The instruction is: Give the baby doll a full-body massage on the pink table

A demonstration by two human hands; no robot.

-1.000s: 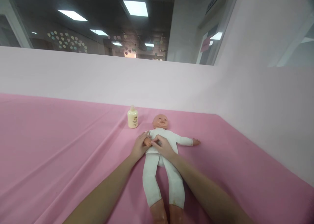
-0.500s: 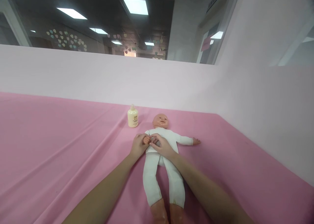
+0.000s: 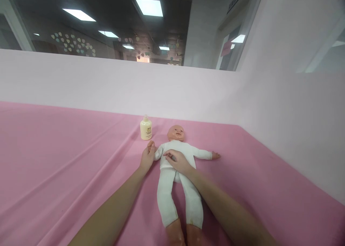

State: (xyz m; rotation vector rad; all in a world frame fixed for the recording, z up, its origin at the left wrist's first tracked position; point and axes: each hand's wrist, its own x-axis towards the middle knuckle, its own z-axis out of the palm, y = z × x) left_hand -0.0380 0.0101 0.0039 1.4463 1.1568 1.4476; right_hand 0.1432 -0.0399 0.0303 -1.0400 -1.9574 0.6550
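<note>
A baby doll in a white suit lies on its back, head toward the wall, legs toward me. My left hand is closed around the doll's hand and wrist on the left, with the small fingers showing above my own. That doll arm is bent out beside the torso. Over the doll's belly rests my right hand, its fingers loosely curved, a gap to the thumb and nothing seen between them. The other doll arm stretches out to the right.
A cream-coloured bottle with a label stands just left of the doll's head. Pink cloth with long creases covers the surface. A white wall with a window above it bounds the far side, and another wall rises at the right.
My left hand has moved left and slightly up with the doll's hand in it, away from the belly. My right hand has let go and stays nearly in place over the torso.
</note>
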